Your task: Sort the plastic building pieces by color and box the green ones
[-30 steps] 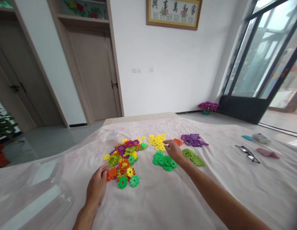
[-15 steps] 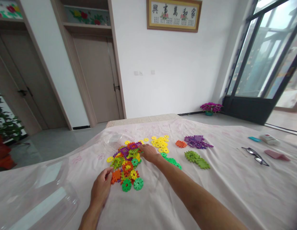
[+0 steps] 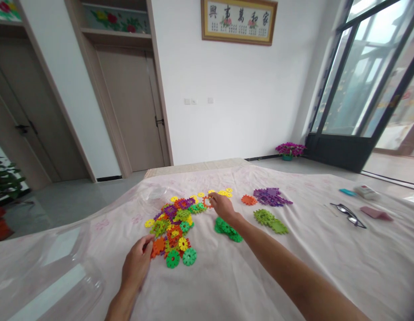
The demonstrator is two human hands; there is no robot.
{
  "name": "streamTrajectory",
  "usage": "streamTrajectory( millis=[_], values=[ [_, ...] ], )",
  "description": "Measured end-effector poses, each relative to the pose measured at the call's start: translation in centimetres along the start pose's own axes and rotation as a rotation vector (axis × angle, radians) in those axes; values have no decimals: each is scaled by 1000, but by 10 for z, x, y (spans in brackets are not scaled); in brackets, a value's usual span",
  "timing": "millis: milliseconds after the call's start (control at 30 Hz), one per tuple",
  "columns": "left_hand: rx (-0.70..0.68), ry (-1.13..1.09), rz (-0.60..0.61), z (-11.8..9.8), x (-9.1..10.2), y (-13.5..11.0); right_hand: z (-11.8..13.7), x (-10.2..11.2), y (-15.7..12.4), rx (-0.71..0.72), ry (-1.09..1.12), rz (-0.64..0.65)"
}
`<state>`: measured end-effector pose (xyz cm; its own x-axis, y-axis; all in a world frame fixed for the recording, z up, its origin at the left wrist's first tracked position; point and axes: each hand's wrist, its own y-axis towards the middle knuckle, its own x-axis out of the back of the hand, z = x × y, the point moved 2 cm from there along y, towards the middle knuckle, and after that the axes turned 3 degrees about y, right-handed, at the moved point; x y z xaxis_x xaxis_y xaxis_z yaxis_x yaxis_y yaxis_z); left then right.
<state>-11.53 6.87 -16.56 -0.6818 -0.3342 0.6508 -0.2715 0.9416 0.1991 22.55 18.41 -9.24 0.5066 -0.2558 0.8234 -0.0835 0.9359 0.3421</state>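
Observation:
My right hand (image 3: 222, 207) pinches an orange square ring piece (image 3: 207, 202), a toothed plastic building piece, just right of a mixed pile of such pieces (image 3: 175, 218). Purple, orange, yellow, green and lime pieces make up that pile. Along its left front edge rests my left hand (image 3: 136, 261), fingers curled in, right beside an orange toothed piece (image 3: 158, 246); whether they grip anything is hidden. Yellow discs (image 3: 226, 192) lie behind my right hand, which partly covers them. Under my right wrist is a group of green discs (image 3: 228, 229).
Purple pieces (image 3: 272, 197), an orange piece (image 3: 249, 200) and lime pieces (image 3: 270, 221) lie to the right. Farther right are glasses (image 3: 349, 215), a pink case (image 3: 376, 213) and a blue item (image 3: 347, 192). Clear plastic containers (image 3: 59, 276) stand at left on the cloth (image 3: 220, 285).
My right hand has moved right from the pile, with the orange square ring now in its fingers. Green pieces show where it was. My left hand stays beside the pile.

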Motion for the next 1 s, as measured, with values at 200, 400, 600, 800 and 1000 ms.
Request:
streamTrajectory(
  millis=[200, 400, 600, 800, 1000],
  values=[
    [-3, 27, 11, 2, -1, 0, -90, 58, 1, -338, -27, -178],
    [0, 51, 9, 0, 0, 0, -131, 95, -17, -443, -146, -211],
    [-11, 45, -6, -3, 0, -1, -80, 53, -8, -204, -158, -47],
    [-11, 63, 17, -1, 0, 0, -13, -15, 5, -3, -139, 119],
    [-13, 47, 16, -3, 1, -1, 21, -47, 1, 56, -177, 203]
  ],
)
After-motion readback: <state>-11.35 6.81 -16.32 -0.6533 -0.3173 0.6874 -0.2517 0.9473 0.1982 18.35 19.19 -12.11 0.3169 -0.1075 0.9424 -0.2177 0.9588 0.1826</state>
